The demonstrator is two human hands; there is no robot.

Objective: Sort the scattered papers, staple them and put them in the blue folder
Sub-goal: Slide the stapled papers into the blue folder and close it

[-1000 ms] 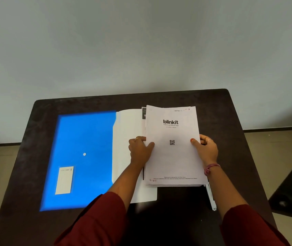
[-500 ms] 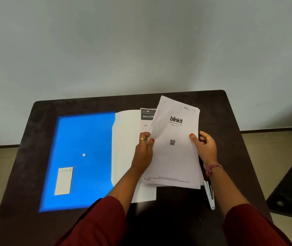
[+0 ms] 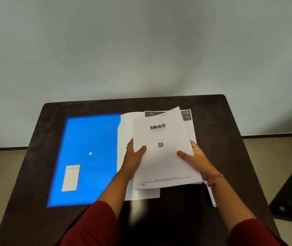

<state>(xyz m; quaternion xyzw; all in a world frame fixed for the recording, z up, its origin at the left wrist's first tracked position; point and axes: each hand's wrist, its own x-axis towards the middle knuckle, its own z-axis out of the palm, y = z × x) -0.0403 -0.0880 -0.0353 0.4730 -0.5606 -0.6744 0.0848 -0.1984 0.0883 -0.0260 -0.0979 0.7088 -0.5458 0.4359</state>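
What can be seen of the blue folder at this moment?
The blue folder lies open and flat on the dark table. Its bright blue cover is spread to the left, with a small white dot near the middle and a white label near its lower left corner. The pale inner flap sits to the right, partly hidden under the paper stack held by the left hand and right hand. It looks like thin plastic.

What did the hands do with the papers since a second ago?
Both hands kept hold of the papers and swung them: half a second ago the stack was tilted to the right and lifted, now it leans slightly left and sits lower, over the folder's white inner flap. The left hand and right hand grip its sides. The folder stayed open, and the table stayed put.
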